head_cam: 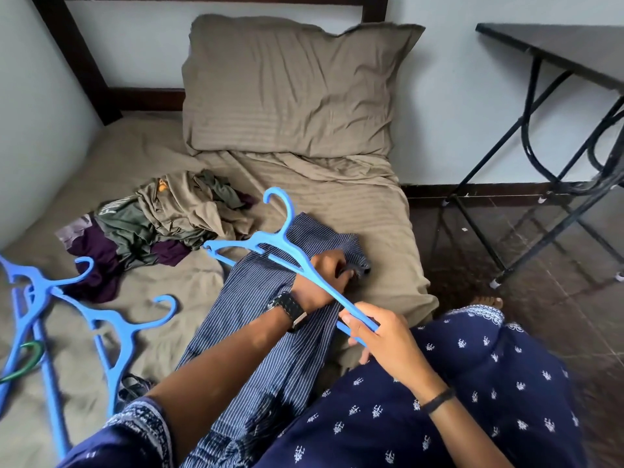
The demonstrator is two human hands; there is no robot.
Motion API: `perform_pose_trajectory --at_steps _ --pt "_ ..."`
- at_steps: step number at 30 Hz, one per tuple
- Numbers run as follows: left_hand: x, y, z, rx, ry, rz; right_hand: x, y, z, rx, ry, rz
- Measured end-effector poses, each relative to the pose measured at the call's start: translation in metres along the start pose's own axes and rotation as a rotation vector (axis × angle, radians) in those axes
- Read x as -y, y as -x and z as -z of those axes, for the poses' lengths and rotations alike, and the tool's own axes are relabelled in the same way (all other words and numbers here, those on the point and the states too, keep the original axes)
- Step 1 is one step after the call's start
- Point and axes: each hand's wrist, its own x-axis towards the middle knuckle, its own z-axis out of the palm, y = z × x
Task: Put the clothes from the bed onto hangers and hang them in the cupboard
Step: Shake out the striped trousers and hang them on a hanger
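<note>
- At centre frame, our left hand [329, 276] gripped the striped garment [270, 332], reaching through the blue hanger [287, 251].
- Lower right of centre, our right hand [381, 336] pinched the hanger's near arm.
- Its long axis ran from centre toward lower right, the garment lying across beneath it, nearer our left hand.

The only lettering in view is pale print on the olive-green garment [125, 217] in the heap of clothes up and to the left of the left hand [329, 275] gripping the striped cloth, and it is too crumpled and partial to read.
</note>
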Motion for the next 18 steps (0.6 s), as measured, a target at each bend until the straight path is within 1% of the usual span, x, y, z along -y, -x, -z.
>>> perform_pose_trajectory --at_steps 1,2,3,5,6,7,8,9,11,14,18 --pt "-0.003 -0.002 0.001 -0.04 0.008 0.005 0.001 -0.002 0.001 0.006 -0.003 -0.01" --pt "-0.002 -0.004 0.0 -0.015 -0.009 0.01 0.002 -0.003 0.003 0.012 -0.008 -0.021" --pt "0.0 -0.005 -0.002 0.073 -0.061 0.017 0.002 -0.004 0.004 0.02 -0.013 -0.034" --pt "0.007 -0.005 -0.005 0.367 -0.241 0.045 0.0 -0.005 0.004 0.036 -0.027 -0.062" --pt "0.008 -0.003 -0.004 0.474 -0.286 0.045 -0.001 -0.004 0.004 0.034 -0.042 -0.073" --pt "0.01 -0.001 -0.002 0.535 -0.275 0.03 0.0 -0.003 0.004 0.02 -0.06 -0.078" --pt "0.01 0.003 0.002 0.543 -0.209 0.005 0.0 -0.003 0.005 0.001 -0.082 -0.081" --pt "0.008 0.006 0.007 0.527 -0.131 -0.019 0.001 -0.003 0.007 -0.021 -0.105 -0.083" --pt "0.013 0.017 0.016 0.465 -0.082 -0.109 0.003 -0.002 0.012 -0.048 -0.146 -0.09" --pt "0.027 0.038 0.03 0.263 -0.126 -0.33 0.012 -0.001 0.019 -0.059 -0.163 -0.064" --pt "0.031 0.046 0.057 0.002 -0.294 -0.51 0.035 -0.001 0.026 -0.069 -0.161 0.0"
